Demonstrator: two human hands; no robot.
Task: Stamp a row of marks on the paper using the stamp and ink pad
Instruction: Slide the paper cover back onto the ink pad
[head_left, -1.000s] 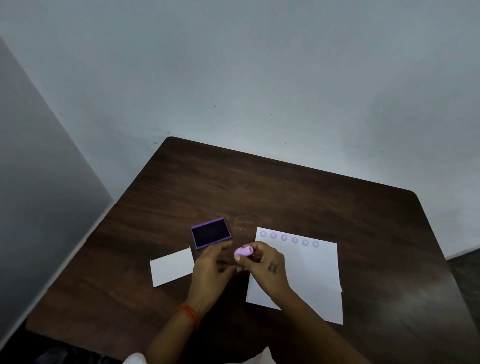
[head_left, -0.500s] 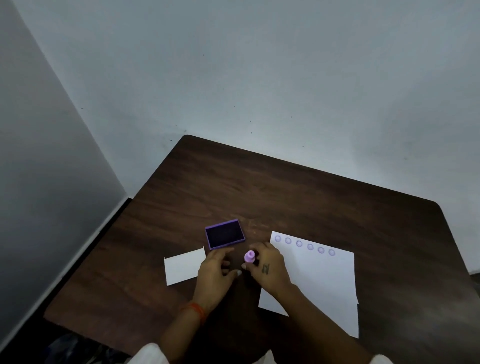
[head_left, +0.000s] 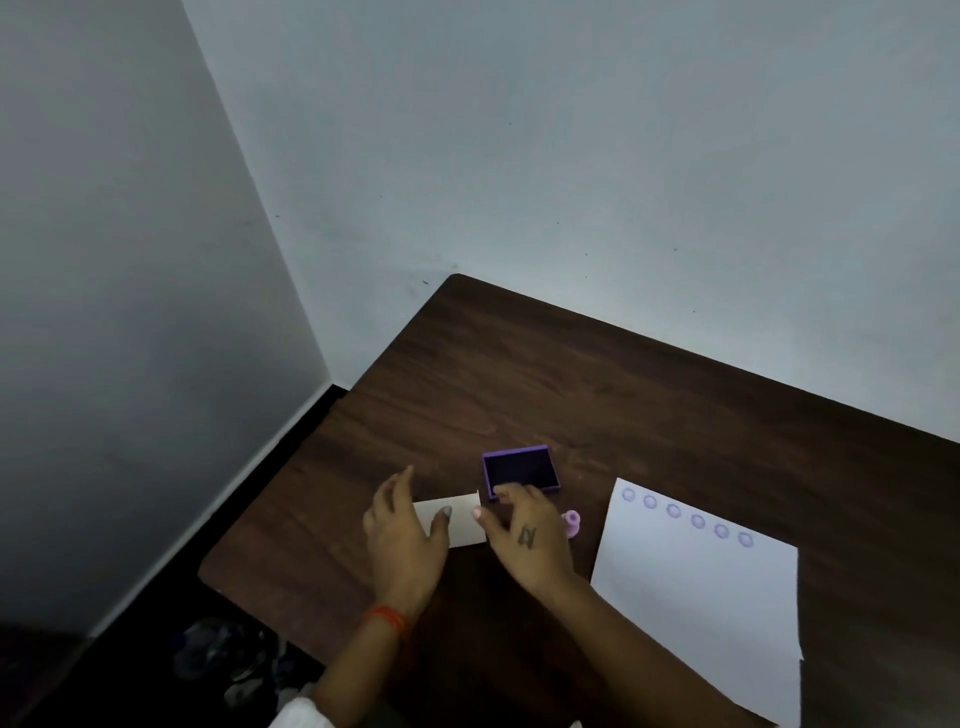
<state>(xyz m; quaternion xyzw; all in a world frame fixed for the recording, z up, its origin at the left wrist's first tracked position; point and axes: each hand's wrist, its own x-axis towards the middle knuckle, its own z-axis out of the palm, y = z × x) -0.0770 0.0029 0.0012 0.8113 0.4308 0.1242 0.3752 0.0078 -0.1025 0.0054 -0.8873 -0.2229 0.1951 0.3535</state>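
A white sheet of paper (head_left: 696, 597) lies on the dark wooden table (head_left: 571, 395) at the right, with a row of several round purple marks (head_left: 685, 517) along its top edge. The small pink stamp (head_left: 570, 524) stands on the table between the paper and my right hand (head_left: 524, 535). An open purple ink pad (head_left: 521, 471) sits just beyond that hand's fingertips. My right hand hovers with fingers apart and holds nothing. My left hand (head_left: 405, 540), also empty and spread, is over the left end of a small white card (head_left: 457, 519).
The table's left corner and near-left edge (head_left: 218, 566) are close to my left hand. A grey wall stands to the left and another behind the table. Dark objects, perhaps shoes (head_left: 223, 660), lie on the floor below the table edge.
My right hand has let go of the stamp, which now stands on the table. Both hands have moved left toward the small white card. The view has swung left.
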